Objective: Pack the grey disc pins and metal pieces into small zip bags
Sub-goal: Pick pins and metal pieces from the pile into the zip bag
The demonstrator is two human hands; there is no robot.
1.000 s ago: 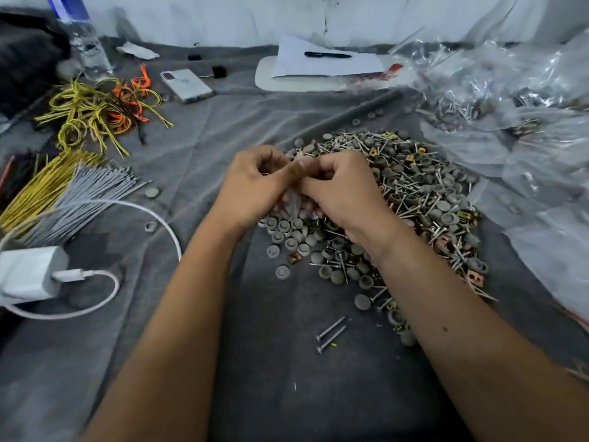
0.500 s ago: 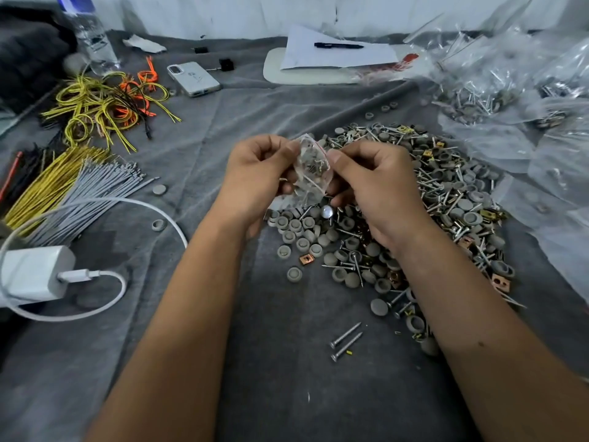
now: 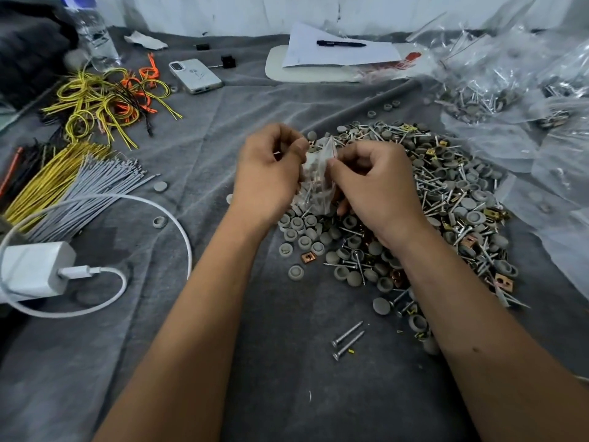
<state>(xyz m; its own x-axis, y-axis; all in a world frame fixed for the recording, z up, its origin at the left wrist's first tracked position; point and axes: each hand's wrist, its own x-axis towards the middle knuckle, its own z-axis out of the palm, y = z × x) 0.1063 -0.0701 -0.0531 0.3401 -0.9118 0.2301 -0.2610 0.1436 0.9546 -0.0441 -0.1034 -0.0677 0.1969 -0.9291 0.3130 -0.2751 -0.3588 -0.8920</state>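
- Bag status: small zip bag (image 3: pixel 317 183) sits upright between both hands, centre of frame, just above the near-left edge of the pile of grey disc pins and metal pieces (image 3: pixel 424 212)
- Left hand (image 3: pixel 267 177) has fingers curled, thumb and fingertips pinching the bag's upper left edge
- Right hand (image 3: pixel 376 186) has fingers curled, thumb and forefinger pinching the top strip near the red line; lower fingers look tucked against the bag's side, can't tell exactly
- Contents visible through the plastic: screws and some grey discs, so the bag is loaded
- Change vs 1 s ago: the bag was hidden in a tight knot of both hands low over the pile; now it's exposed and stands taller between them
- Change vs 0.5 s ago: the bag lay tilted with its flat face to the camera; now it's turned more edge-on, mouth up, and the pinch points have gone to the top strip
- Reading: looks like the seal is being pressed shut; can't confirm the zip is closed from this angle
- Task meaning: one bag is about done, but the pile is large, so plenty is left
- Unmoved on the grey cloth (image 3: pixel 159 362): two loose screws (image 3: pixel 348 339) at lower centre, white charger (image 3: pixel 35 269) at left, phone (image 3: pixel 195 75) at upper left, heap of clear bags (image 3: pixel 516 90) at upper right
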